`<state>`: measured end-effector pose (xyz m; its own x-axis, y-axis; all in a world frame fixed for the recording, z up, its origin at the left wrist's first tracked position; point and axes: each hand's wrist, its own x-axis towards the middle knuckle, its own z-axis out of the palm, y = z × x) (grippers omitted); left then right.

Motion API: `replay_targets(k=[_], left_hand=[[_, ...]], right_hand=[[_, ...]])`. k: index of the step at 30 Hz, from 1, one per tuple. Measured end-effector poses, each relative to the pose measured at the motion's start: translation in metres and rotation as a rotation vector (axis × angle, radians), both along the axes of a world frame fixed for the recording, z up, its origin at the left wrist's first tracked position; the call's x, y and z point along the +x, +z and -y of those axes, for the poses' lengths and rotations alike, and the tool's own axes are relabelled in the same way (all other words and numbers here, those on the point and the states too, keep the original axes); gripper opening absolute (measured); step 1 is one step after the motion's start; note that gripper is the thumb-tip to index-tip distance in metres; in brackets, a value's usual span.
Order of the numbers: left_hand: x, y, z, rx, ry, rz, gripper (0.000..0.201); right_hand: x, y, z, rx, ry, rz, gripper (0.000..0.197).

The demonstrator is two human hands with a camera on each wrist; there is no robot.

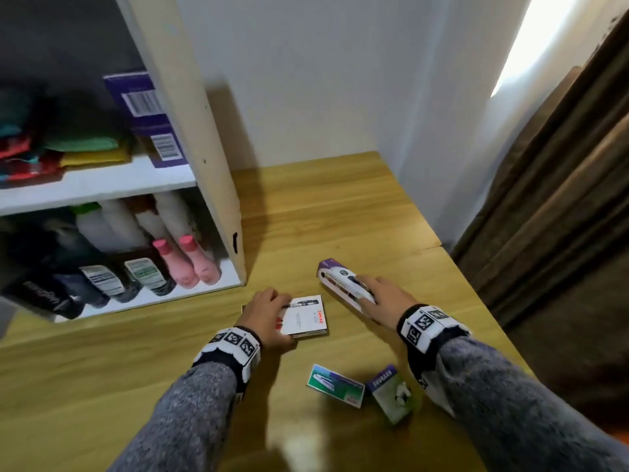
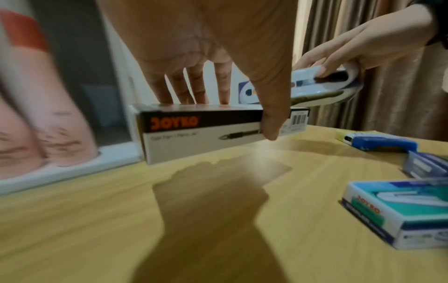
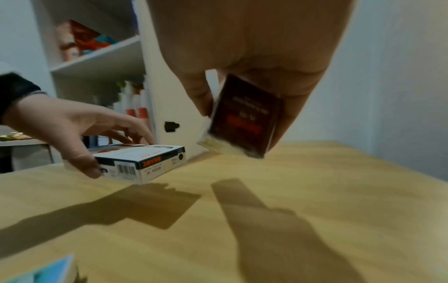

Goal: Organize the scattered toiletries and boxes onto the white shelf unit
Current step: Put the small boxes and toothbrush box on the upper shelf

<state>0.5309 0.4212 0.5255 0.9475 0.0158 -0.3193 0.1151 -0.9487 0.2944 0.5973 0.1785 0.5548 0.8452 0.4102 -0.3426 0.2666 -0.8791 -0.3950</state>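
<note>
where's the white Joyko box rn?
Head view, centre: white Joyko box gripped by the left hand, near the shelf unit's lower right corner.

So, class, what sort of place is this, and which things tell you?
Probably a room at home: a white shelf unit holding toiletry bottles stands on a wooden table beside a brown curtain.

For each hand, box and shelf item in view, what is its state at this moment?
left hand: grips the white box, thumb and fingers on opposite sides.
white box: lifted off the table.
right hand: grips the long box.
long box: held, tilted.
green box: lies flat on the table.
pink bottles: stand on the lower shelf.
</note>
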Motion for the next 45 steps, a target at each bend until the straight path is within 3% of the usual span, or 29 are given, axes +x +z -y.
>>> replay_targets(k=[4,8,12,22,26,33,45], left_hand=[[-0.028,0.038,-0.045,0.059,0.095,0.105,0.079],[-0.059,0.08,-0.1,0.125,0.251,0.187,0.078],[-0.087,0.123,-0.151,0.154,0.338,0.3,0.076],[-0.077,0.22,-0.212,0.125,0.272,0.55,0.072],[-0.049,0.23,-0.214,0.163,0.189,0.56,0.069],[-0.007,0.22,-0.205,0.165,0.115,0.421,0.065],[0.013,0.206,-0.216,-0.012,0.055,0.537,0.056]], right_hand=[[-0.01,0.047,-0.037,0.155,0.126,0.088,0.047],[-0.019,0.093,-0.09,0.304,0.264,0.188,0.062],[-0.029,0.13,-0.145,0.366,0.383,0.3,0.059],[-0.029,0.209,-0.217,0.555,0.368,0.579,0.058],[-0.025,0.224,-0.226,0.565,0.332,0.624,0.055],[-0.023,0.222,-0.232,0.567,0.279,0.619,0.044],[-0.015,0.22,-0.226,0.544,0.273,0.638,0.042]])
